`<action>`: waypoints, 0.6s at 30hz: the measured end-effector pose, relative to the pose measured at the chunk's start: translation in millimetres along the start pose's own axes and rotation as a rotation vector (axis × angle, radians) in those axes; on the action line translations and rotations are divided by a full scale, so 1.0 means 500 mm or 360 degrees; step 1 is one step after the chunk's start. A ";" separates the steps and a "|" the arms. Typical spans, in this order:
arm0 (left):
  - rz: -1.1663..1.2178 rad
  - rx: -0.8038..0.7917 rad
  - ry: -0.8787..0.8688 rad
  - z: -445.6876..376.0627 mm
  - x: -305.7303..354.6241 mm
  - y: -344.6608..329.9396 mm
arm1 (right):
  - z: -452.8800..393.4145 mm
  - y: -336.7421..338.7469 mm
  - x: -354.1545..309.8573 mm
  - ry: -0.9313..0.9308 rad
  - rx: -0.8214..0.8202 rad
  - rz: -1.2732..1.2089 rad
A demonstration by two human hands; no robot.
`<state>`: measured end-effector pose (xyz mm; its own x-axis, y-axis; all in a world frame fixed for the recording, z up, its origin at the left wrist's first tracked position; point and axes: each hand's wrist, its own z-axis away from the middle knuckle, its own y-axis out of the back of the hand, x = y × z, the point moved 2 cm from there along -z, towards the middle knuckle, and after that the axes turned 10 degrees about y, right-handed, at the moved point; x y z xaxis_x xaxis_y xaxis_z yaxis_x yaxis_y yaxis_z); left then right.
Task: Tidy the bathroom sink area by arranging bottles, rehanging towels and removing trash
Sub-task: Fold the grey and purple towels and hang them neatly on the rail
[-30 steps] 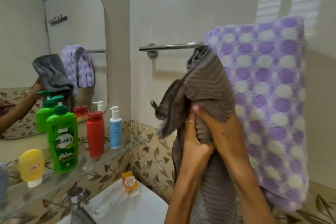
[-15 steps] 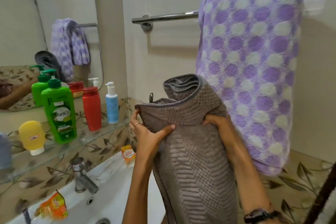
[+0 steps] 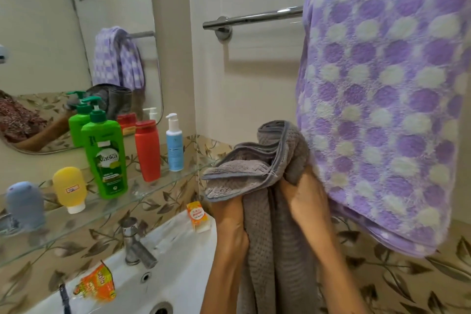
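Both hands hold a grey waffle-weave towel bunched between them: the left hand has its grip closed on the folded edge from beneath, and the right hand has its grip closed on the gathered top, the rest of the cloth hanging down between the forearms. Just right of the grip, touching the grey towel, a purple-and-white dotted towel is draped over the chrome towel bar, which runs above the grip. Left of and below the grip sits a white sink with a faucet, an orange wrapper and a small orange box. Farther left, a glass shelf carries a green Vatika pump bottle, a red bottle, a blue pump bottle and a yellow tube under the mirror.
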<state>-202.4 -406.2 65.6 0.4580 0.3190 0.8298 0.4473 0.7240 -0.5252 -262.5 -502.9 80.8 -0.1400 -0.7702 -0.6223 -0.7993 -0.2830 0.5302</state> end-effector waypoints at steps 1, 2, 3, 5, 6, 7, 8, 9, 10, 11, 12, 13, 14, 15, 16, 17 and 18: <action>-0.0071 -0.0087 -0.0101 -0.002 -0.006 -0.007 | 0.012 0.000 -0.007 0.0040 0.0045 0.0168; -0.0046 -0.0147 -0.0179 0.006 -0.005 -0.016 | 0.021 0.003 -0.011 0.0051 0.0148 0.0291; -0.0075 -0.0044 -0.0322 -0.004 -0.013 -0.017 | 0.031 0.009 -0.016 0.0053 0.0300 0.0311; -0.0173 0.0247 -0.0585 0.002 -0.013 -0.024 | 0.054 0.023 -0.038 0.0022 0.0497 -0.0015; -0.0200 0.0259 -0.0620 0.002 -0.019 -0.029 | 0.062 0.027 -0.048 -0.0024 0.0503 -0.0247; -0.0194 0.0207 -0.0649 -0.002 -0.025 -0.034 | 0.069 0.028 -0.057 -0.0070 0.0447 -0.0410; -0.0241 0.0219 -0.0631 -0.005 -0.031 -0.039 | 0.073 0.029 -0.058 -0.0104 0.0378 -0.0472; -0.0262 0.0212 -0.0647 -0.003 -0.034 -0.048 | 0.075 0.032 -0.058 -0.0118 0.0327 -0.0502; -0.0312 0.0202 -0.0654 -0.003 -0.039 -0.053 | 0.073 0.036 -0.057 -0.0126 0.0299 -0.0516; -0.0342 0.0162 -0.0679 -0.005 -0.044 -0.061 | 0.071 0.042 -0.057 -0.0133 0.0275 -0.0539; -0.0384 0.0104 -0.0705 -0.002 -0.047 -0.068 | 0.069 0.046 -0.054 -0.0149 0.0234 -0.0552; -0.0426 0.0018 -0.0737 0.001 -0.054 -0.075 | 0.066 0.051 -0.053 -0.0161 0.0198 -0.0538; -0.0444 -0.0053 -0.0747 0.006 -0.059 -0.082 | 0.063 0.054 -0.052 -0.0168 0.0175 -0.0482; -0.0465 -0.0132 -0.0735 0.013 -0.064 -0.088 | 0.061 0.057 -0.050 -0.0166 0.0175 -0.0414; -0.0478 -0.0209 -0.0711 0.019 -0.067 -0.092 | 0.057 0.060 -0.047 -0.0155 0.0191 -0.0352; -0.0467 -0.0295 -0.0697 0.019 -0.071 -0.092 | 0.054 0.065 -0.044 -0.0141 0.0216 -0.0306; -0.0442 -0.0393 -0.0675 0.022 -0.071 -0.090 | 0.050 0.071 -0.041 -0.0130 0.0232 -0.0280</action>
<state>-247.6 -443.4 61.8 -0.0288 0.3920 0.9195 0.6970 0.6672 -0.2626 -302.4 -482.9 98.1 -0.0334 -0.6657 -0.7455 -0.8905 -0.3187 0.3246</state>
